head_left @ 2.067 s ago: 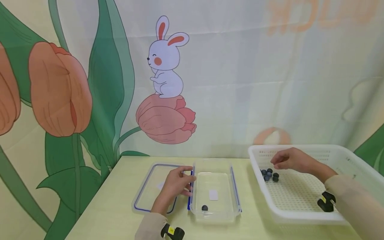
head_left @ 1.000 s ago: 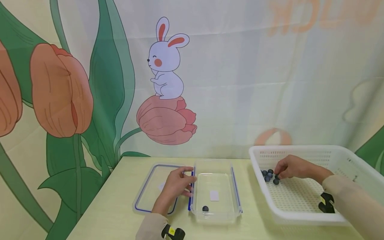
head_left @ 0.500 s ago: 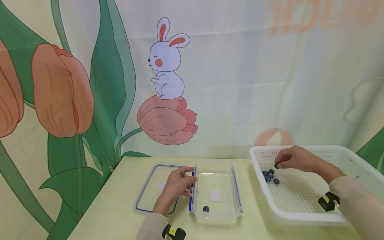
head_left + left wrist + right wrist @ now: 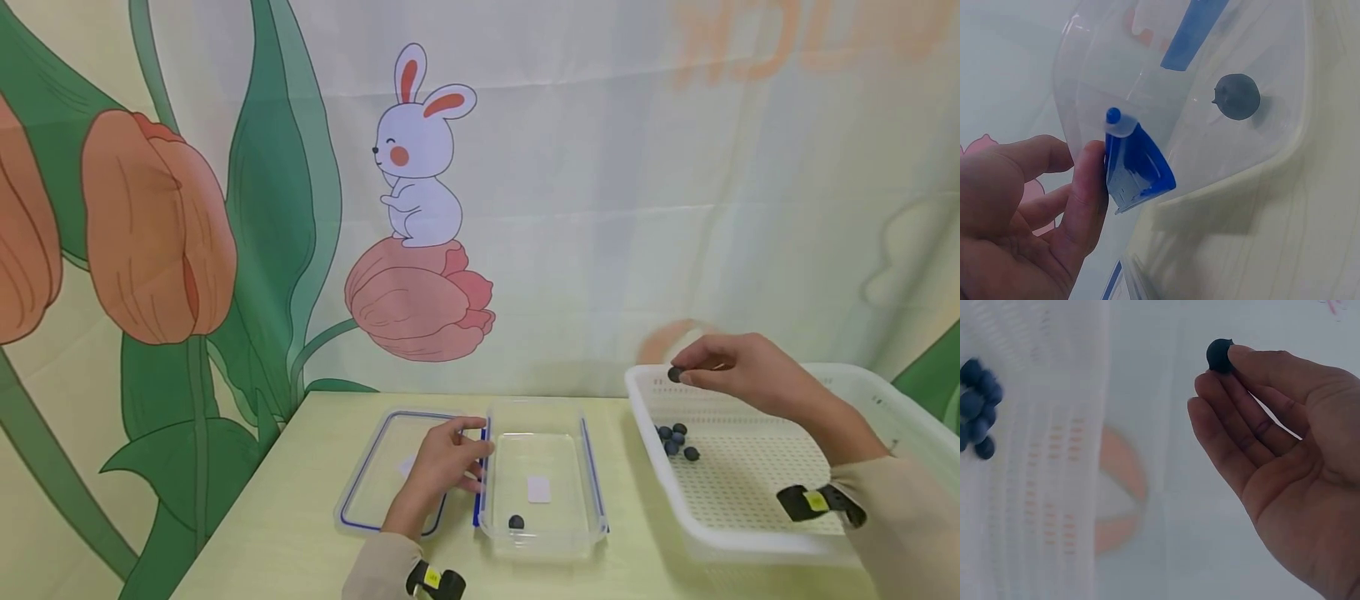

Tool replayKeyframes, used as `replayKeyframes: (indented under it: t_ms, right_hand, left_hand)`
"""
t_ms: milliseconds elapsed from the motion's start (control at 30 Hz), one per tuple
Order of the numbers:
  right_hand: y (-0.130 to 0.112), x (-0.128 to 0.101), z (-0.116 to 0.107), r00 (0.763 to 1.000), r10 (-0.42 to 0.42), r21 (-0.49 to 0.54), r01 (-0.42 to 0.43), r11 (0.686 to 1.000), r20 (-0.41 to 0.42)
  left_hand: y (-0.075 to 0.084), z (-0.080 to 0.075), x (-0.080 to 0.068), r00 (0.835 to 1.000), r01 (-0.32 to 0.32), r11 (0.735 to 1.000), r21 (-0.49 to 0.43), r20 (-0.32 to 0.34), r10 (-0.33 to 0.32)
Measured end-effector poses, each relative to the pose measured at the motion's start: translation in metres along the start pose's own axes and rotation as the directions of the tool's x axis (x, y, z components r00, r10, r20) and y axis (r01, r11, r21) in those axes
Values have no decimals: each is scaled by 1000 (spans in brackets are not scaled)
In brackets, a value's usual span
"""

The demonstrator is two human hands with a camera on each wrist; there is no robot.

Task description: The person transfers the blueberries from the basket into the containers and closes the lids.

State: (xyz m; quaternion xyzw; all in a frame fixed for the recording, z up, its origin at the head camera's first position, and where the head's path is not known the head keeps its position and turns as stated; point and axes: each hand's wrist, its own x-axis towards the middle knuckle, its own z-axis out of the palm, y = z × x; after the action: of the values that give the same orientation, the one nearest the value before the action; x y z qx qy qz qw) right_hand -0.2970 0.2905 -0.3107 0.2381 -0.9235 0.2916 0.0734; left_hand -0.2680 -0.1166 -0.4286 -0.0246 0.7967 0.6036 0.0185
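Between thumb and fingertips my right hand (image 4: 750, 375) pinches a blueberry (image 4: 676, 374), raised over the back left of the white basket (image 4: 678, 508). The right wrist view shows the berry (image 4: 1219, 355) at the fingertips. Several blueberries (image 4: 671, 442) cluster at the basket's left side. My left hand (image 4: 442, 458) grips the left wall of a clear plastic container (image 4: 558, 458), thumb and fingers at its rim. Close to the thumb hangs a blue latch (image 4: 1138, 165) in the left wrist view. One blueberry (image 4: 516, 522) lies inside the container, near its front left corner.
A clear lid (image 4: 367, 467) with a blue seal lies on the table left of the container, partly under the left hand. A pale label (image 4: 538, 489) shows at the container's bottom. Behind the table (image 4: 255, 500) hangs a printed curtain (image 4: 555, 208).
My right hand has reached down into the basket, taken hold of a blueberry, and lifted it up and slightly left. The left hand has stayed at the container.
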Motion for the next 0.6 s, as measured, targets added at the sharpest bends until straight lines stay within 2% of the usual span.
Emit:
replayKeyframes:
  t_ms: [200, 600]
  right_hand:
    - [-26, -9, -2, 999, -14, 76, 17, 997, -50]
    - [-66, -29, 18, 990, -74, 187, 96, 978, -119]
  left_hand:
    - [-3, -1, 0, 1000, -19, 1000, -6, 11, 19]
    - [-2, -1, -1, 1000, -27, 1000, 3, 11, 27]
